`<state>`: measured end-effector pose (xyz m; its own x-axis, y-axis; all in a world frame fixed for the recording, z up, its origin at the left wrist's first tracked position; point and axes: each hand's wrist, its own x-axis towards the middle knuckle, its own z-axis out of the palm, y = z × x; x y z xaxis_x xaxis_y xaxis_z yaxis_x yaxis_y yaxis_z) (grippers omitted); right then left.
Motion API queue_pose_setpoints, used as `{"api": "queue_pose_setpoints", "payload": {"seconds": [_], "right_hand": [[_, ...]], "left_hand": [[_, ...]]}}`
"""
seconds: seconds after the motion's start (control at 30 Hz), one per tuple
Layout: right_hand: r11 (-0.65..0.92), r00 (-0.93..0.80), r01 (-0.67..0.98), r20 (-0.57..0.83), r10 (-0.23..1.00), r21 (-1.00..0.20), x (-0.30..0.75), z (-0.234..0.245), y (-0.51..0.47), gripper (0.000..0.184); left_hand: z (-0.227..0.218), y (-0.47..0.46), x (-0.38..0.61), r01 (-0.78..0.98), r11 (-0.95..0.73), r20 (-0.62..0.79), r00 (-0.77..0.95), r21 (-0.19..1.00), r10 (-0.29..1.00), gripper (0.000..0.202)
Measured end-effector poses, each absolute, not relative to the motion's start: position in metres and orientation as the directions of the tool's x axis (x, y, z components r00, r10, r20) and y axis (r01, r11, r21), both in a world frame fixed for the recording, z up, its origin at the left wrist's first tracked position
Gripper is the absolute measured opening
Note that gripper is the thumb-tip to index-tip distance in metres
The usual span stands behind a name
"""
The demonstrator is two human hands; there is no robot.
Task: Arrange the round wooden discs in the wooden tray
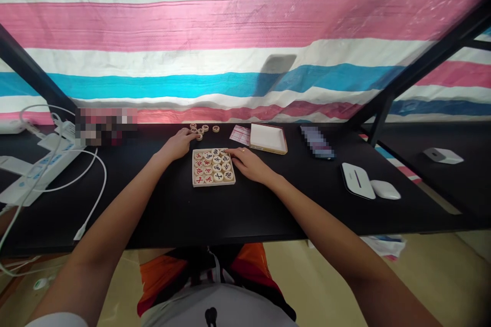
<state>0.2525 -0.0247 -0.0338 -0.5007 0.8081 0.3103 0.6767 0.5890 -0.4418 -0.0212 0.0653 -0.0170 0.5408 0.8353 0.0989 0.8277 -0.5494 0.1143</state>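
A shallow white box [213,184] lies on the black table in front of me, filled with rows of round Chinese chess pieces [217,168], red characters to the left and black ones to the right. Beyond its upper left corner, my left hand [179,144] has its fingertips closed at a loose Chinese chess piece [199,137]. Several more loose pieces [205,128] lie just past those fingers. My right hand [251,162] rests at the box's right side, fingers stretched out, index fingertip at the far right corner piece.
Behind the box lie a white lid [268,138] and a pink printed card [240,134]. Rightward are a blurred phone [316,142], a white flat device [357,181] and a white mouse-like object [385,189]. A power strip [42,166] with white cables occupies the left.
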Motion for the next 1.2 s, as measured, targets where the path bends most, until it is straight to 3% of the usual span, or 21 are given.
{"api": "queue_pose_setpoints", "payload": {"seconds": [0.13, 0.27, 0.43, 0.63, 0.87, 1.2], "right_hand": [[0.592, -0.507, 0.673, 0.306, 0.806, -0.443, 0.255, -0.037, -0.024, 0.041], [0.597, -0.512, 0.672, 0.308, 0.802, -0.439, 0.256, -0.039, -0.024, 0.041], [0.590, -0.503, 0.671, 0.308, 0.807, -0.449, 0.255, -0.038, -0.024, 0.041], [0.588, -0.508, 0.668, 0.299, 0.808, -0.456, 0.255, -0.036, -0.023, 0.040], [0.573, -0.489, 0.680, 0.300, 0.819, -0.457, 0.255, -0.038, -0.024, 0.040], [0.576, -0.498, 0.665, 0.293, 0.816, -0.475, 0.256, -0.036, -0.024, 0.043]], "left_hand": [[-0.018, 0.052, -0.043, 0.833, -0.534, 0.169, 0.511, 0.144, 0.843, 0.037], [-0.019, 0.037, -0.058, 0.816, -0.522, 0.181, 0.490, 0.248, 0.853, 0.028], [-0.013, 0.031, -0.051, 0.809, -0.504, 0.187, 0.468, 0.303, 0.864, 0.025], [0.006, 0.012, -0.033, 0.664, -0.544, 0.268, 0.478, 0.513, 0.837, 0.031], [0.007, 0.000, -0.017, 0.634, -0.659, 0.116, 0.679, 0.404, 0.725, 0.029], [-0.006, 0.008, -0.020, 0.603, -0.732, 0.323, 0.657, 0.316, 0.681, 0.024]]}}
